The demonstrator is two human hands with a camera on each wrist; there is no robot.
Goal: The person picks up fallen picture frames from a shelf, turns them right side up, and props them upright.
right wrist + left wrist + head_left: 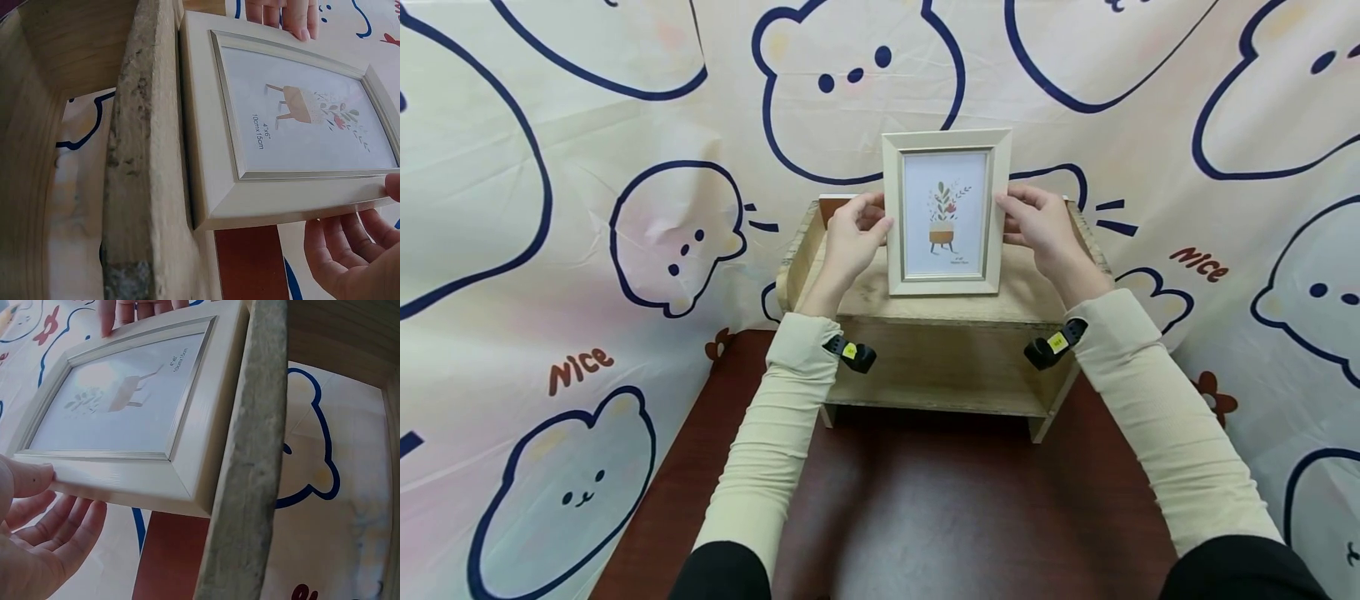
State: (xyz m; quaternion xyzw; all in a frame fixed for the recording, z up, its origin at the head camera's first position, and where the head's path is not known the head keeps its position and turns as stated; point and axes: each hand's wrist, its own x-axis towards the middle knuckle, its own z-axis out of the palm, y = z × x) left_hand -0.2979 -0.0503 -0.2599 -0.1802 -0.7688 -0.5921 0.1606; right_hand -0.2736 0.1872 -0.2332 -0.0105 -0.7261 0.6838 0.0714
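A cream picture frame [895, 250] with a potted-plant print stands upright on the top board of a small wooden shelf [940, 310]. My left hand [853, 237] holds its left edge, thumb in front and fingers behind. On the opposite edge, my right hand [1041, 233] grips it the same way. The left wrist view shows the left thumb on the front of the picture frame [125, 478], with the fingertips under its side. In the right wrist view the frame's lower edge sits close to the shelf's front edge [134, 156]; the right thumb is partly cut off.
The shelf has raised side boards and a lower board [940, 375] under the top one. It stands on a dark red-brown table [925, 500]. Behind hangs a cloth [685, 125] printed with cartoon bears. Each wrist wears a black strap camera [853, 357].
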